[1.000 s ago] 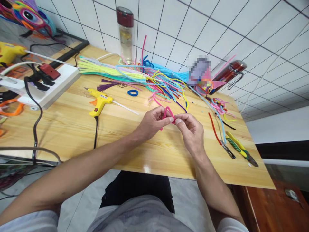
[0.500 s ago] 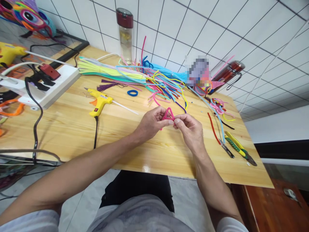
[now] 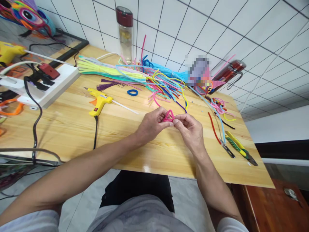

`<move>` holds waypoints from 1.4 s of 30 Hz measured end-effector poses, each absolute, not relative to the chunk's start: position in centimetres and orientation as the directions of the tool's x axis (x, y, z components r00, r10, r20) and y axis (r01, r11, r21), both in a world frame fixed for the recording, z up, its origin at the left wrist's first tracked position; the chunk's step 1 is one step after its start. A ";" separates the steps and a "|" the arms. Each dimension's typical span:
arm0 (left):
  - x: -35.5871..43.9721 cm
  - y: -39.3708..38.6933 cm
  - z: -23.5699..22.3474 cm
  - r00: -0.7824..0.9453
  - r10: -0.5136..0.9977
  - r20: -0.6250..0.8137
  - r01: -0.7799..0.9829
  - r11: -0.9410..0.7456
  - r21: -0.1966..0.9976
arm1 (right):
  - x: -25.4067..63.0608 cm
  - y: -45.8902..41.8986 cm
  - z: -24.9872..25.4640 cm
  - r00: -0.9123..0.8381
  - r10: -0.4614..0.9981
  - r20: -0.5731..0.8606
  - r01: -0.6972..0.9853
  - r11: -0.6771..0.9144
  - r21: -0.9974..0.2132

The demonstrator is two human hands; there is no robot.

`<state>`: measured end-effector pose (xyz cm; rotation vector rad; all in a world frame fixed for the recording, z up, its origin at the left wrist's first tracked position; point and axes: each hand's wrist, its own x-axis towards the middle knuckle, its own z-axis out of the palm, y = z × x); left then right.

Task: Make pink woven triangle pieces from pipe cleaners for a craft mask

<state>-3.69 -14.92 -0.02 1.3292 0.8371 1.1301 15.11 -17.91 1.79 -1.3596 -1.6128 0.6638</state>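
A pink pipe cleaner [image 3: 170,115], bent into a small triangle, is held between my two hands above the middle of the wooden table. My left hand [image 3: 154,123] pinches its left side between thumb and fingers. At its lower right corner, the thumb and fingertips of my right hand [image 3: 189,129] are closed on it. The fingertips of both hands almost meet there. Just beyond lies a loose pile of pipe cleaners [image 3: 164,82] in many colours. A blue pipe-cleaner ring [image 3: 132,92] rests on the table to the left of the pile.
A yellow glue gun [image 3: 100,101] with a white glue stick lies at left, near a white power strip [image 3: 60,84]. A glass bottle [image 3: 126,35] stands by the tiled wall. On the right are yellow-green pliers [image 3: 240,148] and a small cutter [image 3: 227,149].
The pink triangle has tilted and looks a little lower and narrower between my fingers. Both hands keep their pinch, with only slight finger movement.
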 end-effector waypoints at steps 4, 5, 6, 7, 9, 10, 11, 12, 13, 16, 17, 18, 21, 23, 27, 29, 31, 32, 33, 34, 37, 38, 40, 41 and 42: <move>-3.5 -15.1 0.1 0.255 0.954 0.159 -0.136 -0.127 0.983 | 14.9 -18.0 1.8 0.018 0.950 0.311 0.499 0.261 -0.826; -3.5 -15.1 0.0 0.256 0.954 0.158 -0.154 -0.121 0.981 | 14.9 -18.0 1.8 0.028 0.946 0.322 0.505 0.264 -0.822; -3.4 -15.0 0.0 0.261 0.953 0.152 -0.174 -0.108 0.979 | 14.9 -18.0 1.8 0.042 0.942 0.333 0.510 0.267 -0.818; -3.4 -15.0 -0.1 0.266 0.954 0.140 -0.196 -0.089 0.976 | 14.9 -18.0 1.7 0.059 0.938 0.343 0.511 0.266 -0.817; -3.4 -14.7 -0.2 0.275 0.956 0.102 -0.238 -0.036 0.971 | 15.0 -18.0 1.7 0.093 0.930 0.357 0.502 0.265 -0.823; -3.4 -14.6 -0.3 0.279 0.957 0.079 -0.257 -0.005 0.966 | 15.0 -18.0 1.6 0.110 0.926 0.361 0.494 0.264 -0.828; -3.4 -14.5 -0.4 0.290 0.955 0.053 -0.274 0.030 0.961 | 15.1 -18.0 1.6 0.124 0.923 0.365 0.484 0.265 -0.834; -3.5 -14.4 -0.4 0.309 0.951 0.024 -0.288 0.069 0.955 | 15.1 -18.0 1.6 0.136 0.919 0.370 0.475 0.267 -0.839; -3.6 -14.3 -0.4 0.334 0.942 -0.006 -0.299 0.112 0.948 | 15.2 -18.0 1.7 0.145 0.916 0.375 0.466 0.271 -0.842; -3.7 -14.1 -0.4 0.402 0.912 -0.079 -0.326 0.223 0.919 | 15.2 -18.1 1.8 0.155 0.907 0.392 0.448 0.289 -0.846; -3.8 -14.0 -0.4 0.410 0.908 -0.090 -0.339 0.243 0.909 | 15.1 -18.1 1.8 0.154 0.905 0.395 0.447 0.293 -0.845; -3.8 -14.0 -0.4 0.411 0.907 -0.095 -0.356 0.255 0.899 | 15.1 -18.2 1.9 0.154 0.905 0.396 0.450 0.293 -0.844; -3.8 -14.0 -0.4 0.411 0.907 -0.094 -0.408 0.275 0.870 | 15.0 -18.4 2.0 0.153 0.908 0.390 0.463 0.283 -0.840; -3.8 -14.0 -0.4 0.418 0.904 -0.092 -0.432 0.287 0.855 | 14.9 -18.5 2.0 0.152 0.909 0.388 0.462 0.281 -0.841; -3.8 -14.0 -0.4 0.426 0.901 -0.079 -0.463 0.292 0.837 | 14.8 -18.7 2.0 0.140 0.912 0.385 0.458 0.285 -0.842; -3.7 -14.0 -0.3 0.432 0.899 -0.070 -0.489 0.299 0.820 | 14.8 -18.7 2.0 0.140 0.914 0.381 0.451 0.284 -0.846; -3.7 -14.0 -0.3 0.449 0.891 -0.063 -0.518 0.317 0.794 | 14.8 -18.7 2.0 0.143 0.916 0.375 0.439 0.281 -0.853; -3.7 -14.0 -0.3 0.460 0.886 -0.059 -0.532 0.328 0.781 | 14.8 -18.7 2.0 0.144 0.917 0.372 0.431 0.281 -0.858; -3.7 -14.0 -0.2 0.470 0.881 -0.054 -0.545 0.338 0.767 | 14.8 -18.8 2.0 0.146 0.918 0.370 0.423 0.280 -0.862; -3.7 -14.0 -0.2 0.478 0.877 -0.048 -0.559 0.346 0.754 | 14.8 -18.8 2.0 0.150 0.917 0.369 0.417 0.280 -0.865; -3.7 -14.1 0.1 0.495 0.869 -0.023 -0.598 0.359 0.717 | 14.7 -18.9 2.1 0.160 0.912 0.378 0.405 0.288 -0.868; -3.7 -14.2 0.1 0.498 0.867 -0.015 -0.607 0.360 0.709 | 14.7 -19.0 2.1 0.162 0.910 0.381 0.403 0.291 -0.867; -3.6 -14.2 0.2 0.500 0.866 -0.008 -0.609 0.358 0.708 | 14.6 -19.0 2.1 0.166 0.908 0.386 0.401 0.295 -0.867; -3.7 -14.2 0.2 0.497 0.867 -0.008 -0.605 0.353 0.713 | 14.5 -19.0 2.1 0.168 0.907 0.386 0.401 0.295 -0.867; -3.7 -14.2 0.2 0.493 0.870 -0.008 -0.600 0.347 0.721 | 14.5 -19.0 2.1 0.171 0.906 0.386 0.401 0.294 -0.868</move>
